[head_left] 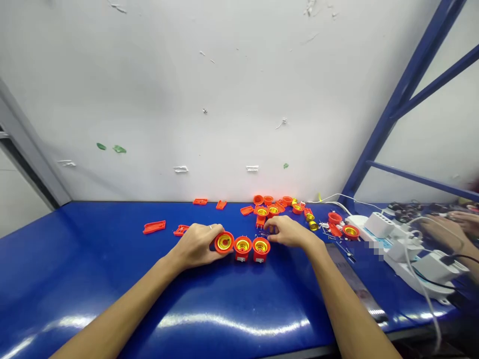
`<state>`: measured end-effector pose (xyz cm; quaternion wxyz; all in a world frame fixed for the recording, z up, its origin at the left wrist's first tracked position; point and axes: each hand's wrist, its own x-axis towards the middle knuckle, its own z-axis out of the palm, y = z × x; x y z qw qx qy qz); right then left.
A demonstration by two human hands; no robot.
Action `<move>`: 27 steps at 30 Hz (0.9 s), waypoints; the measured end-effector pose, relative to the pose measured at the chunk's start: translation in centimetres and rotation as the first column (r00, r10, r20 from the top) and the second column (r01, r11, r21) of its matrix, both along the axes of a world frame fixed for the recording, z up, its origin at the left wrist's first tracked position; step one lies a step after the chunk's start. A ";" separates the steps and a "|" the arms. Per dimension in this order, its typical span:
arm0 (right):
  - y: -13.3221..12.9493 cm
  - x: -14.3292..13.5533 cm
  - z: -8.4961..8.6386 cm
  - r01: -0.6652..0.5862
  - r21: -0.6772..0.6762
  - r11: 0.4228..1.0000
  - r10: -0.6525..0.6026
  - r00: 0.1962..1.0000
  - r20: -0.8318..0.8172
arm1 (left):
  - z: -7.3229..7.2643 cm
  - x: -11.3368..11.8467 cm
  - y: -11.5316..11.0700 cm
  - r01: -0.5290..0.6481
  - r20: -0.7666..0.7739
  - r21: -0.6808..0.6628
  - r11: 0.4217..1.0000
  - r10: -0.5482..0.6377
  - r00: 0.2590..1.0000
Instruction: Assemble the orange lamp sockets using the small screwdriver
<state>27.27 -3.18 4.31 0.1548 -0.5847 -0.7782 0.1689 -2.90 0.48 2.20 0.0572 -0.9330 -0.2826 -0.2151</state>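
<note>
My left hand (200,244) is closed round an orange lamp socket (224,242) with a brass-coloured threaded liner, its mouth facing me. Two matching sockets, a middle one (242,247) and a right one (261,248), stand upright in a row beside it, each with a white switch on its front. My right hand (286,231) is just right of the row, fingers curled with a gap between thumb and fingertips. Its fingertips are near small metal parts (263,233) and another orange socket (261,214) with prongs pointing down. I see nothing held in it.
Orange plastic covers (154,227) lie left and back on the blue table (93,269). Loose sockets, brass liners (313,226) and screws are heaped at back right. A white power strip (402,267) with chargers and cables stands at right, near another person's hands (443,232).
</note>
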 end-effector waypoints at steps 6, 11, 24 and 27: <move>-0.2 -0.9 -1.9 0.002 -0.014 1.000 -0.002 1.000 0.021 | -0.6 -0.3 0.6 0.056 -0.028 0.055 0.997 -0.055 0.998; -0.9 -0.1 -0.4 0.066 0.141 0.988 -0.053 0.994 -0.092 | 0.0 0.2 0.2 0.133 0.035 0.170 0.976 -0.141 0.989; -7.6 -4.3 4.0 0.153 0.601 0.784 0.347 0.696 -0.629 | -0.9 5.2 -7.0 0.422 0.256 0.143 0.895 -0.446 0.858; -8.1 -5.1 4.0 0.032 0.615 0.788 0.391 0.746 -0.540 | -2.0 5.9 -7.2 0.460 0.280 0.038 0.887 -0.451 0.848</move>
